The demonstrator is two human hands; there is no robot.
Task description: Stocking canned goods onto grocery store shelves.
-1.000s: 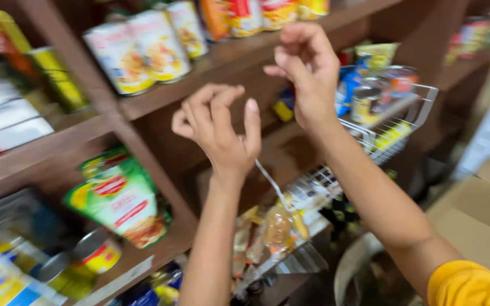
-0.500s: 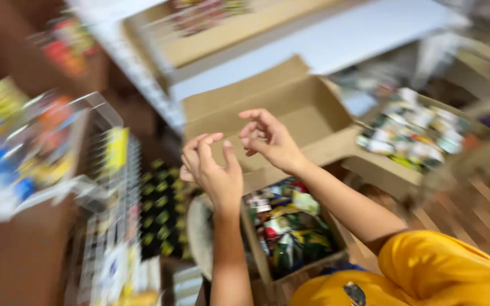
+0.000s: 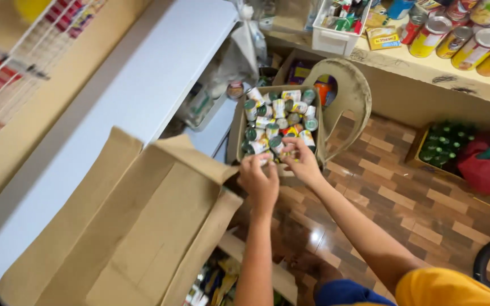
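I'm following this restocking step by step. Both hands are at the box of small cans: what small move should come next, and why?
Probably close the right hand on one can at the near edge and lift it out. Both hands, the left hand too, are at the near rim of the box, and it is packed with loose cans. Whether a can is already gripped I cannot tell.

Bare forearms, yellow short-sleeved shirt (image 3: 449,286), blue garment (image 3: 344,293) at the waist.

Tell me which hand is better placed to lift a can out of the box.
Probably the right hand: its fingers already reach over the near edge of the box among the cans. The left hand is curled at the near rim, short of them.
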